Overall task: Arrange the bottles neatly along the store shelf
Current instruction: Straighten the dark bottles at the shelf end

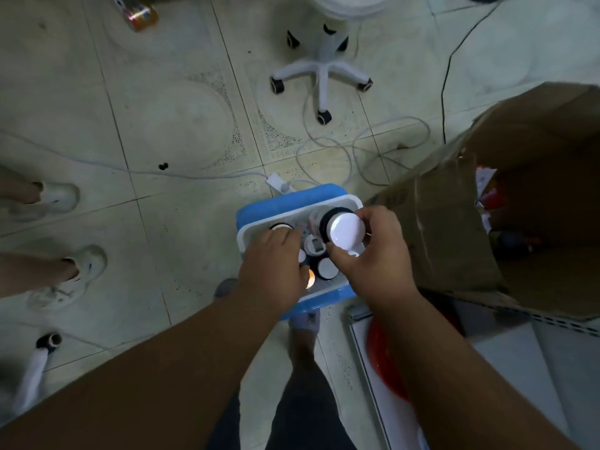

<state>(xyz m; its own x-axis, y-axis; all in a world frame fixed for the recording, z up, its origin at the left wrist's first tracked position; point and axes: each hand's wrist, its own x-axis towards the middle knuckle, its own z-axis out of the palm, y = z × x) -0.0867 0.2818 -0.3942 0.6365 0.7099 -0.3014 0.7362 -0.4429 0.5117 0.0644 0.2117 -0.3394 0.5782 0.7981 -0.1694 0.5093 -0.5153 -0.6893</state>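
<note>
Head view shows the right hand (373, 254) pinching a white-capped bottle (345, 230) above the blue bin (259, 203) — lift it straight up, clear of its neighbours — while the left hand (271, 264) reaches in, fingers hidden.

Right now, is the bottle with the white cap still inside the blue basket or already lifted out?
Partly lifted: the right hand grips the white-capped bottle, raised above the other bottles but over the blue basket.
</note>
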